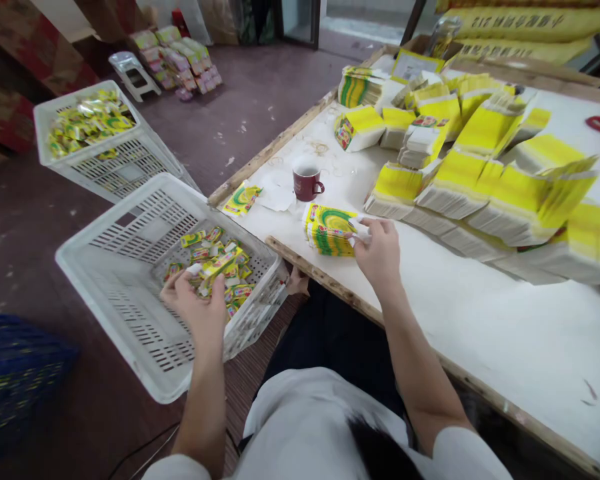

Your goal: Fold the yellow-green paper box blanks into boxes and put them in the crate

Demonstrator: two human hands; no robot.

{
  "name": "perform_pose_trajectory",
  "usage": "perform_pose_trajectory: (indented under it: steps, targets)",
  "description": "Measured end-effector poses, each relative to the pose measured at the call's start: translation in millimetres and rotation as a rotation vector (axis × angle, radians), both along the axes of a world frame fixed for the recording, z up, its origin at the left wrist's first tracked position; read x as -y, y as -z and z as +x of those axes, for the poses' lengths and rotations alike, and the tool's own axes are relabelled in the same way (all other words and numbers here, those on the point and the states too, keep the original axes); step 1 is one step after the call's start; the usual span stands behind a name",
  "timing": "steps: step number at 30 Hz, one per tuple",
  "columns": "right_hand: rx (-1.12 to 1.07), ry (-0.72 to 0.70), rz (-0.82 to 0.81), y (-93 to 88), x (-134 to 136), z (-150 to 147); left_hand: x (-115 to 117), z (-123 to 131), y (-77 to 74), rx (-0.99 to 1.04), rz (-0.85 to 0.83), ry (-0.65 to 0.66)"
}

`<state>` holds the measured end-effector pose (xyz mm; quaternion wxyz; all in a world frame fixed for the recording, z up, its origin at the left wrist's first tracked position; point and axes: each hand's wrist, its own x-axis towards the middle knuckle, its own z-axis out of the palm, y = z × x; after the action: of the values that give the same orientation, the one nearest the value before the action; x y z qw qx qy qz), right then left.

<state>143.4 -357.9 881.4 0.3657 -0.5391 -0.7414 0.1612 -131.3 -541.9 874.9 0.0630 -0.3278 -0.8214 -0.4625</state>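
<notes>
My left hand (200,303) is inside the near white crate (115,267), thumb and fingers around a small yellow folded carton (219,265). Below it lie several similar yellow and green cartons (240,291). White coverings show on fingertips of both hands. Over the table, my right hand (380,250) pinches the right end of a stack of flat yellow-green printed cartons (327,230). How many pieces it grips is hidden by the fingers.
A dark red mug (307,183) stands behind the stack, near a loose flat carton (243,199). Bundles of yellow cartons (480,180) cover the table's far right. A second filled crate (120,160), a small white stool (134,75) and a blue crate (20,380) stand on the floor.
</notes>
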Motion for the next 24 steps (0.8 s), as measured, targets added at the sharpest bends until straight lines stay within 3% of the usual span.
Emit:
perform_pose_trajectory:
  steps: [2,4,9,13,16,20,24]
  targets:
    - [0.089,0.022,-0.051,3.4,-14.2,-1.9,4.3,-2.2,6.2,-0.022,-0.020,-0.002]
    - [0.117,0.005,-0.072,6.1,-20.0,-4.0,5.4,8.5,12.8,0.069,0.003,0.085]
    - [0.064,-0.014,-0.073,-0.3,-14.1,-5.0,-6.5,56.4,22.9,0.516,0.097,0.374]
    - [0.002,0.007,-0.098,-15.0,15.1,-2.9,-17.2,90.8,20.3,0.857,0.266,0.656]
    - [-0.097,-0.156,-0.192,-20.9,57.3,-6.3,-22.8,113.0,15.0,1.076,0.491,0.785]
    - [-0.251,-0.509,-0.434,-15.2,115.2,-19.0,-29.5,134.0,1.1,1.305,0.626,0.712]
    - [-0.399,-0.564,-0.522,-6.7,141.2,-27.5,-34.1,138.8,-8.7,1.298,0.693,0.506]
